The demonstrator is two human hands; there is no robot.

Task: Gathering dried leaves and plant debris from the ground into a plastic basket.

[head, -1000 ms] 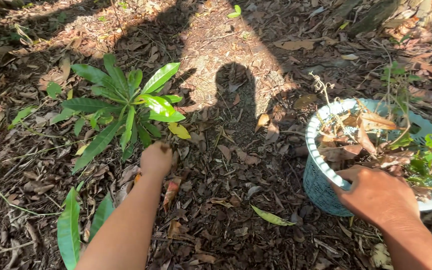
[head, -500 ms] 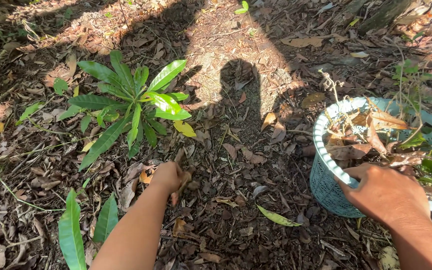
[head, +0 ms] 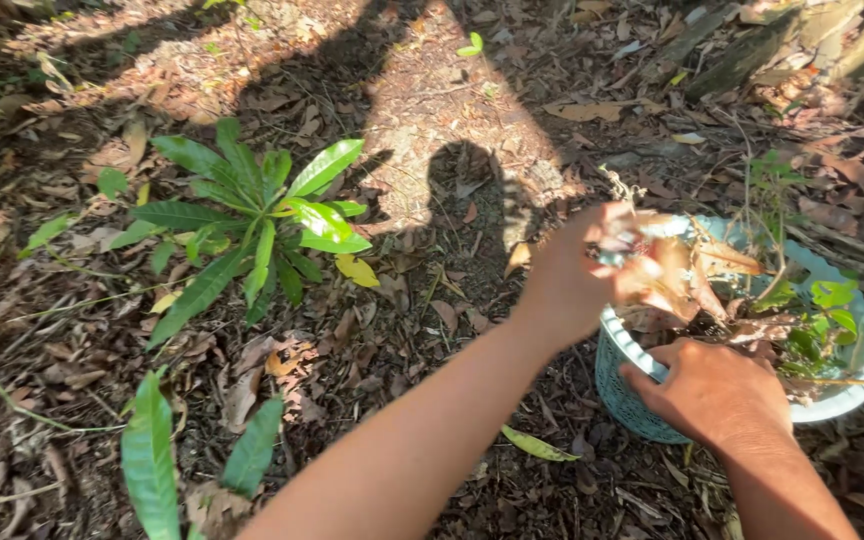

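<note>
— My right hand grips the pale blue woven plastic basket's near rim, steadying it.

— And the left hand?

— Above that rim, fingers clenched on dry brown leaves, so they drop inside.

A young plant with long glossy green leaves grows at the left centre of the frame, a yellow leaf lying just beside it on the right. Two broad green leaves rise at the lower left. Dry brown leaf litter covers the ground. A sunlit patch of bare soil lies at the upper centre, and a small green seedling stands near the top edge.
</note>
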